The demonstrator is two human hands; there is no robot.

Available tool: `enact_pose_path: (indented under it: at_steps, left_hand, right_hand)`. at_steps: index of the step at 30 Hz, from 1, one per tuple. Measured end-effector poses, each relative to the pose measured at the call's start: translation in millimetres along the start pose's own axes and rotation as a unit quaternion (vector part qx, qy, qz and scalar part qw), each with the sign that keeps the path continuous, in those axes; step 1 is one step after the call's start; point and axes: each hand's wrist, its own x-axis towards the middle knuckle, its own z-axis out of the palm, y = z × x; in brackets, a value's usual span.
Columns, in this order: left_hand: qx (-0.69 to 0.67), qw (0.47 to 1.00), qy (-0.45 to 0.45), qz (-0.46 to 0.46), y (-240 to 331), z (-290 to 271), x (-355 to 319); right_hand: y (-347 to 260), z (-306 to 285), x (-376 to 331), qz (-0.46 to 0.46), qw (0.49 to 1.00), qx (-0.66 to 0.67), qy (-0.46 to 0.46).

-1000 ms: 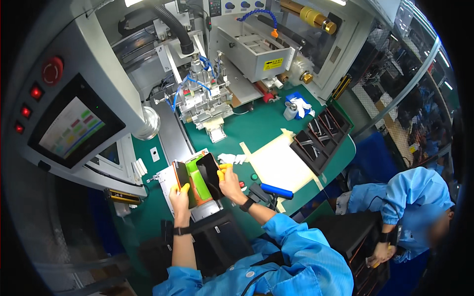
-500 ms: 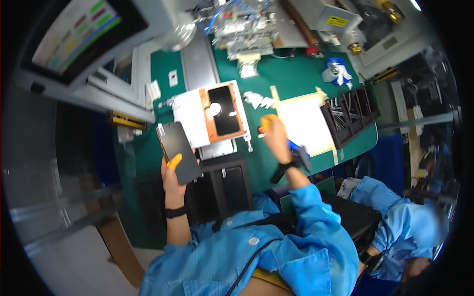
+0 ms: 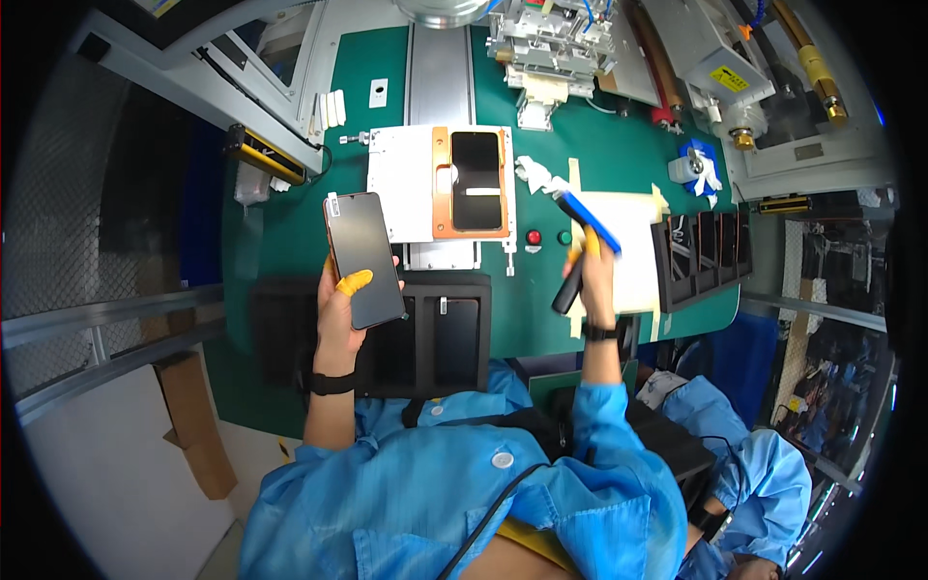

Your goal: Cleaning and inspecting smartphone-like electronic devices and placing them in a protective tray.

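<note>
A dark phone with a white tab at its top corner rests in my left hand, its dark face up. The yellow-covered thumb lies across its front. My right hand is closed round the black handle of a blue roller, held up over the left edge of a taped white sheet. Between the hands stands a white fixture with an orange frame. Another dark phone lies in that frame.
A black tray with dark phones sits at the near edge. Red and green buttons are right of the fixture, below crumpled white wipes. At right stands a black divided rack. A co-worker's blue sleeve shows lower right.
My right hand has drawn back from near the buttons, and the blue roller is now raised in it. The left hand still holds the phone. The whole view has shifted and straightened.
</note>
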Motion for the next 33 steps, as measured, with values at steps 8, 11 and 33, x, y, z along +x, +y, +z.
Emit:
enact_pose_path:
  at_steps: [8, 11, 33]
  left_hand:
    - [-0.003, 0.999, 0.025, 0.025, 4, -18, -14]
    - [-0.02, 0.998, 0.05, 0.034, 8, -29, -21]
    - [-0.037, 0.999, -0.002, 0.02, -3, -25, -18]
  right_hand:
    - [-80, 148, 65, -0.038, 0.967, -0.234, -0.097]
    - [-58, 122, 9, -0.107, 0.926, -0.336, -0.134]
    - [-21, 36, -44, -0.003, 0.953, -0.302, -0.025]
